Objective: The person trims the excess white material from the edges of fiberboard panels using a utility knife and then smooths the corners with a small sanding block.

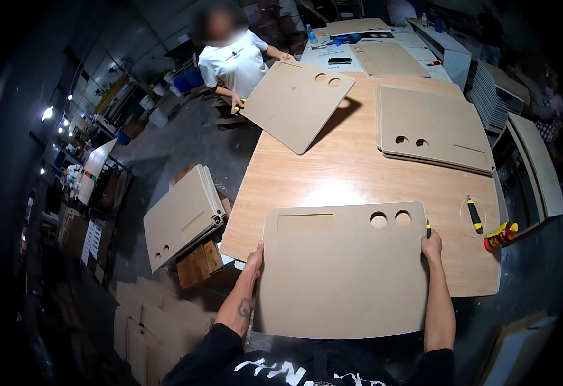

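A tan fibreboard panel (342,276) with rounded corners, two round holes and a long narrow slot lies in front of me, over the near end of the wooden table. My left hand (254,258) grips its left edge. At the right edge, my right hand (431,247) is closed on the panel, and a small yellow-and-black tool (429,230) sticks up from that fist; its lower part is hidden. On the table to the right lie a yellow-and-black utility knife (474,215) and a red bottle with a yellow cap (501,236).
Across the table (281,174), a co-worker (235,64) holds a similar tilted panel (299,106). Stacked panels (431,125) rest at the far right of the table. Another stack (185,215) stands left of it, above cardboard sheets (159,321) on the floor.
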`<state>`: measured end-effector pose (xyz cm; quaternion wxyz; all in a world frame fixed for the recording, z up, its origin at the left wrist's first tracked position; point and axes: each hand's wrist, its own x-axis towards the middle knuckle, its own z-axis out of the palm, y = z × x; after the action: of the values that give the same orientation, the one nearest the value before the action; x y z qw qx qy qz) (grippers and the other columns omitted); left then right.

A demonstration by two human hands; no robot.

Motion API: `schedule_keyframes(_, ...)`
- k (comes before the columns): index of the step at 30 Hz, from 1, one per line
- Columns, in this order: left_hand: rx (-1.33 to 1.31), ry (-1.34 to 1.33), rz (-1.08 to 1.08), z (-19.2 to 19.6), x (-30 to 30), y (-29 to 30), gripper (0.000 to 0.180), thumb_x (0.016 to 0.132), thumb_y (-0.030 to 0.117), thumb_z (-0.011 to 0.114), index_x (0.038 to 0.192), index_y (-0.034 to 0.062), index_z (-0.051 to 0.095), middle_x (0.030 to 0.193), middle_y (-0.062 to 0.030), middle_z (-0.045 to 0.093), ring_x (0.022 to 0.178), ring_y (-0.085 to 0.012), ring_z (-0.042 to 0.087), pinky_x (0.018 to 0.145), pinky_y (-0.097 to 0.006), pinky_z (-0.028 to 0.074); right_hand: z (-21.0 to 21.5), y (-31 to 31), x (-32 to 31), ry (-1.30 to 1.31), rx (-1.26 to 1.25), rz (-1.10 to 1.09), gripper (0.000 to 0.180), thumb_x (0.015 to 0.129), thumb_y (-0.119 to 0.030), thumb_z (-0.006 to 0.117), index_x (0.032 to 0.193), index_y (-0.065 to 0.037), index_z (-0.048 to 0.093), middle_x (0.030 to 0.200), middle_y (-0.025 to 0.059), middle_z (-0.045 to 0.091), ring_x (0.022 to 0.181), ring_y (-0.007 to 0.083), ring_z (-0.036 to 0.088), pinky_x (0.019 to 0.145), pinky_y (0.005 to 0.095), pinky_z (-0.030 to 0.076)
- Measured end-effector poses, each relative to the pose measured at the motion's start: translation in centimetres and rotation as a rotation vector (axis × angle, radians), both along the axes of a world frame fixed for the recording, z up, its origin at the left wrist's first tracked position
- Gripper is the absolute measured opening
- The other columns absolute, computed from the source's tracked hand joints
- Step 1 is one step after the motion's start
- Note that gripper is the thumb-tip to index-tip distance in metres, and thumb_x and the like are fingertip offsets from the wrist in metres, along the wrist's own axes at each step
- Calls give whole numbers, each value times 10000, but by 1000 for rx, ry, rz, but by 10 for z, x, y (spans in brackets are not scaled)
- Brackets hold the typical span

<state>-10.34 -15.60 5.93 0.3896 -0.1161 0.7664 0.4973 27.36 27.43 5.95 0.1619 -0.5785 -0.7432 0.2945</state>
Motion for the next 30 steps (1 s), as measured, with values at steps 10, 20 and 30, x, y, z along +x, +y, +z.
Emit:
schedule_keyframes(10, -4, 98, -12, -52, 1, 3, 830, 918, 624, 439, 1340, -90, 418, 1294, -218, 542, 1159, -331, 554, 938, -461, 466, -8, -184, 79, 669, -37, -408, 283, 941, -182, 589, 1050, 79, 576, 937, 146, 638, 857, 223, 646, 777, 336, 528)
schedule_keyframes(20, 93, -67, -58, -31, -22, 65, 742, 945, 593, 407, 1305, -51, 481, 1266, -221, 558, 1151, -328, 553, 907, -486, 473, -27, -346, 81, 522, -230, -803, 508, 927, -103, 575, 1409, -59, 424, 1313, 140, 509, 1006, 254, 535, 904, 385, 428)
schedule_keyframes(30, 192, -122, -400, -28, -22, 24, 427, 987, 438, 441, 921, 64, 636, 677, -42, 588, 511, -147, 495, 427, -309, 383, -32, -382, 18, 1196, -530, -1043, 354, 914, -78, 582, 1237, -123, 445, 886, 40, 531, 678, 142, 493, 495, 329, 447)
